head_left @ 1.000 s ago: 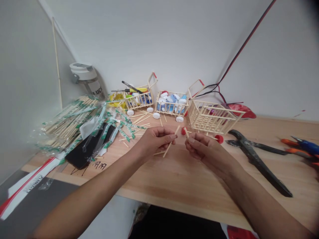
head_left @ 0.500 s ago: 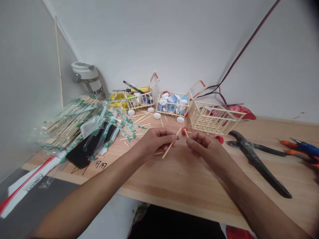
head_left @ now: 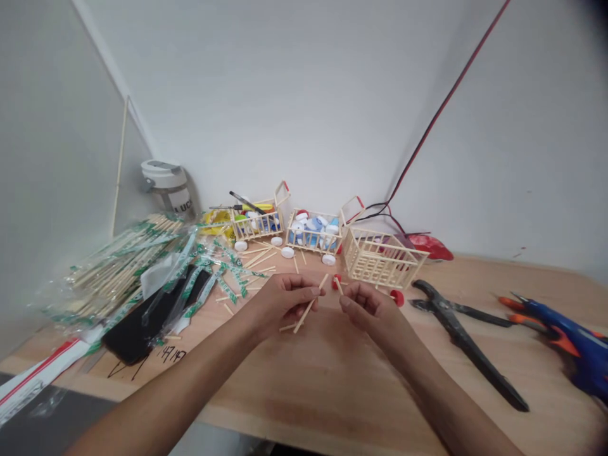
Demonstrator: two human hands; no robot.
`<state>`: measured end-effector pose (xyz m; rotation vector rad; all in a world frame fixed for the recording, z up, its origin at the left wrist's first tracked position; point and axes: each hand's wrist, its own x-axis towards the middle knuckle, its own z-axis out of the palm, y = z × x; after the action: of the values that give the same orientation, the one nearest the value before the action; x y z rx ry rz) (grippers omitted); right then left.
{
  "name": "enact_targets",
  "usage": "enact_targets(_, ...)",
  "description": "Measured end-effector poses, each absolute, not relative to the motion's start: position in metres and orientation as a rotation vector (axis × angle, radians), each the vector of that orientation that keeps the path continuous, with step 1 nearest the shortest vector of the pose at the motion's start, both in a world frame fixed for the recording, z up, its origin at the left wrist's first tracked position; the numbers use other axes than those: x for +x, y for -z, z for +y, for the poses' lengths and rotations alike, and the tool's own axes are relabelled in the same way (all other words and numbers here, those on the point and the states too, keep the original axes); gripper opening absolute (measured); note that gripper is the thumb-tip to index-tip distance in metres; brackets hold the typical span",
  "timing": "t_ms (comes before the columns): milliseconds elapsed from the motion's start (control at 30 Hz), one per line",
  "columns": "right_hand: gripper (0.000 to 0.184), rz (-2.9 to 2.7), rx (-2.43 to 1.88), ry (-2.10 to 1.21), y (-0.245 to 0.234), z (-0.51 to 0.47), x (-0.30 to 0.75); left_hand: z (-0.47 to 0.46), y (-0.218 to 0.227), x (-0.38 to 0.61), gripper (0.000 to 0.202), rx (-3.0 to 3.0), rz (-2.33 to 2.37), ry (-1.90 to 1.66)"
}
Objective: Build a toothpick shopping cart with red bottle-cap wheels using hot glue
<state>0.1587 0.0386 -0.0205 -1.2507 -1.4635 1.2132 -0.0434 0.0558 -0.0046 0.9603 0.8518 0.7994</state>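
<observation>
A thin wooden stick [head_left: 306,311] sits in the left hand [head_left: 282,304], slanting across the fingers [head_left: 308,293]. Its upper end sticks out past the fingertips towards the right hand, and its lower end hangs below them. Those fingers are curled closed on the stick, pinching it.

The right hand [head_left: 370,310] has its fingers [head_left: 351,299] nearly closed in a pinch on a shorter wooden stick [head_left: 339,286], which stands up from the fingertips. Just beyond its top end is a red bottle cap [head_left: 337,282]; whether they touch is hard to tell. The two hands are close together, with a small gap between the sets of fingers.

A loose stick [head_left: 287,327] lies on the worktop [head_left: 332,392] just below the left fingers. Just past the right fingers stands a stick-built cart [head_left: 382,259] with a red cap wheel [head_left: 397,297]. Farther ahead of the fingers are two more stick carts [head_left: 313,231] [head_left: 256,223] filled with bottle caps, with white cap wheels [head_left: 287,252] around them.

Left of the left hand lie plastic-wrapped bundles of sticks [head_left: 114,278] and a black flat object [head_left: 147,332]. Right of the right hand lie large black pliers [head_left: 456,332] and, farther along, a blue and orange tool [head_left: 570,339].
</observation>
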Motion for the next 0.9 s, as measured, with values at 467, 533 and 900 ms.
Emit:
enact_targets(467,0.043,-1.405,-1.233,-1.15,0.01,0.035,0.16,0.074,-0.032,-0.037,0.024,1.401,0.973,-0.75)
enact_targets(533,0.044,-1.402,-1.246,-1.135,0.009,0.035,0.16,0.073,-0.024,-0.037,0.028,1.386,0.958,-0.767)
enact_targets(900,0.038,-1.357,-1.299,-1.033,0.014,0.035,0.163,0.062,-0.021,-0.042,0.029,1.291,0.997,-0.716)
